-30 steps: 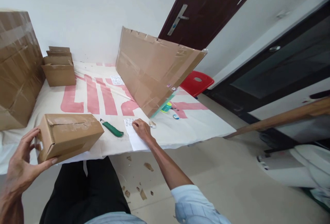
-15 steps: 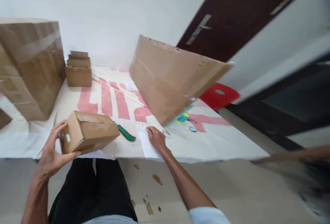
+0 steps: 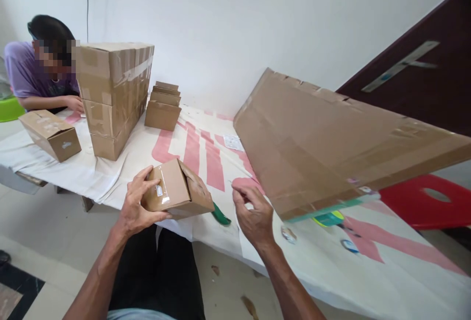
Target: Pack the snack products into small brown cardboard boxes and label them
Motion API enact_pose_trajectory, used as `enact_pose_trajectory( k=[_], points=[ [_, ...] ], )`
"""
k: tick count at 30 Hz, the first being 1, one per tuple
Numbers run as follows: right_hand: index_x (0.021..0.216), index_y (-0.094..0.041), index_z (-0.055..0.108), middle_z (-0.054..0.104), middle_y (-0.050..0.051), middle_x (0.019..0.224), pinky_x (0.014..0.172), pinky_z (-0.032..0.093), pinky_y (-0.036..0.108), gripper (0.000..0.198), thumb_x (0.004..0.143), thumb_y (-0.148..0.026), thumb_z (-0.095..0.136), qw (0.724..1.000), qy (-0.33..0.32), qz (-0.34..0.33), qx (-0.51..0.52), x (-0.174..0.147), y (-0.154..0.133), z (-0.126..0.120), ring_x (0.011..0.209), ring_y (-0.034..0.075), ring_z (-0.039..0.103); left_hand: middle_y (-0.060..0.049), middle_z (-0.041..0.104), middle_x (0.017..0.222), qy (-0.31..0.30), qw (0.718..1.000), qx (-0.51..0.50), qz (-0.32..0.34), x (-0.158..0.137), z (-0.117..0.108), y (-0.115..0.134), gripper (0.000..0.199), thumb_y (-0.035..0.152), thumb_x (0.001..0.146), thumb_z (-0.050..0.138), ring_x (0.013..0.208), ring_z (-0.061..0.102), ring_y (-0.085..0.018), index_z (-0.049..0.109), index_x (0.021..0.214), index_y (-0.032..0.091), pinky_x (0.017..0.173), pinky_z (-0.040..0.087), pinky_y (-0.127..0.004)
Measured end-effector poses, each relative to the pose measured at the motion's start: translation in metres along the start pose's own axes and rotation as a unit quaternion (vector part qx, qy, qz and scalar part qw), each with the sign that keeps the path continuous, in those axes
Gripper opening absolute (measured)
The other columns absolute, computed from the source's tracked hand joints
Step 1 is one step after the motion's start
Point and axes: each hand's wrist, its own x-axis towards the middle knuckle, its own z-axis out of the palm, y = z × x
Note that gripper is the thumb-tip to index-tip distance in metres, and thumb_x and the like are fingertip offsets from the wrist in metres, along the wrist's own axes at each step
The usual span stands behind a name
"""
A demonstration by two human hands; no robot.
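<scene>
My left hand (image 3: 138, 204) grips one end of a small brown cardboard box (image 3: 172, 187), thumb below and fingers over the top. A white label and shiny clear tape show on its near end; the far end has a slightly raised flap. To its right, my right hand (image 3: 253, 212) hovers over the table with thumb and forefinger pinched together. Whatever sits in that pinch is too small to make out. Between box and hand lies a curved green object (image 3: 221, 214), partly hidden by the box. A white paper sheet (image 3: 248, 251) lies under my right wrist.
Taped cartons (image 3: 123, 94) are stacked at left, beside another box (image 3: 51, 133) and a person (image 3: 40, 74). Folded cardboard (image 3: 164, 111) stands behind. A large cardboard panel (image 3: 331, 148) leans at right, near a tape roll (image 3: 329, 218) and a red stool (image 3: 419, 202).
My view has swung left, bringing the person into sight. My right hand has lifted off the paper and moved nearer the box, which my left hand has turned and still holds.
</scene>
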Motion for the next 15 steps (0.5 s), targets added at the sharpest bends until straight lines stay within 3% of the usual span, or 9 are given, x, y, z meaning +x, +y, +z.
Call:
enact_pose_trajectory(
  k=[3, 6, 11, 15],
  points=[
    [0.106, -0.022, 0.074, 0.072, 0.007, 0.096, 0.073, 0.056, 0.035, 0.017, 0.101, -0.028, 0.059, 0.996, -0.022, -0.058, 0.060, 0.021, -0.057, 0.004, 0.087, 0.021, 0.067, -0.024, 0.051, 0.159, 0.019, 1.000, -0.007, 0.008, -0.001, 0.006, 0.000, 0.079, 0.051, 0.067, 0.098, 0.147, 0.049, -0.044, 0.068, 0.135, 0.024, 0.116, 0.042, -0.062],
    [0.110, -0.023, 0.074, 0.071, 0.008, 0.101, 0.077, 0.059, 0.037, 0.016, 0.102, -0.025, 0.060, 0.991, -0.050, -0.093, 0.084, 0.030, -0.088, 0.009, 0.092, 0.022, 0.068, -0.023, 0.051, 0.159, 0.035, 0.999, -0.021, 0.010, -0.002, 0.010, -0.001, 0.075, 0.051, 0.065, 0.099, 0.147, 0.050, -0.044, 0.072, 0.131, 0.025, 0.117, 0.042, -0.062],
    [0.113, -0.023, 0.073, 0.071, 0.009, 0.106, 0.085, 0.061, 0.039, 0.017, 0.102, -0.021, 0.060, 0.984, -0.089, -0.109, 0.105, 0.027, -0.097, 0.020, 0.099, 0.023, 0.070, -0.022, 0.050, 0.160, 0.046, 0.997, -0.056, 0.009, -0.006, 0.011, -0.003, 0.072, 0.046, 0.065, 0.101, 0.148, 0.048, -0.043, 0.073, 0.128, 0.026, 0.117, 0.042, -0.062],
    [0.114, -0.024, 0.073, 0.072, 0.009, 0.108, 0.089, 0.062, 0.040, 0.019, 0.102, -0.019, 0.060, 0.982, -0.109, -0.108, 0.113, 0.019, -0.098, 0.025, 0.102, 0.023, 0.072, -0.022, 0.044, 0.164, 0.010, 0.997, -0.058, -0.046, -0.006, -0.001, -0.005, 0.068, 0.034, 0.064, 0.101, 0.151, 0.044, -0.044, 0.070, 0.122, 0.024, 0.120, 0.038, -0.063]
  ],
)
